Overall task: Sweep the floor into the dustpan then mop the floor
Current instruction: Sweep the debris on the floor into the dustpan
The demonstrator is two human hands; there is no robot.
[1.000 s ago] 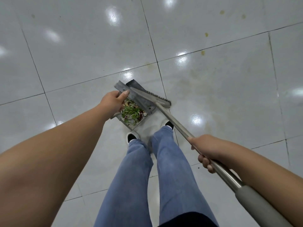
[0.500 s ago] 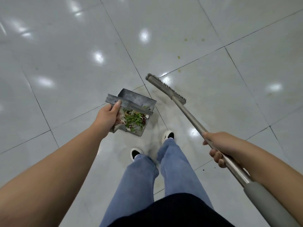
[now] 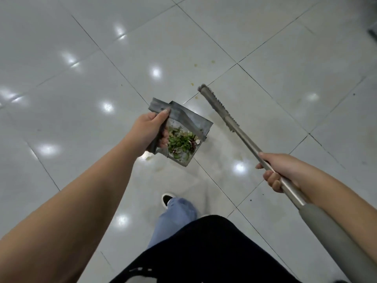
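Left hand (image 3: 150,132) grips the dustpan (image 3: 184,129) by its handle, thumb along the top bar, fingers curled under; pan is off the floor (image 3: 71,88), roughly mid-frame, just ahead of the person's shoe (image 3: 167,199). Pan holds a pile of scraps (image 3: 181,142), green leaves and bits, sitting toward the rear wall near the hand. Right hand (image 3: 280,170) is wrapped round the metal shaft of the broom (image 3: 242,135), above the grey grip; broom head is raised and angled away, apart from the pan, to its right. Sweeping looks mostly done, so the step in hand is likely carrying the load off to dump before mopping. To do it well: keep the pan's open lip tipped up so the scraps stay against the back wall, no wrist roll, no quick swings. Keep the broom head clear of the pan and of the legs while walking. A few yellowish specks (image 3: 195,65) remain on the tiles beyond the broom head, near a grout line; likely stuck-on, so probably a mop job. Risk: light leaves spill off the lip if the pan dips forward.
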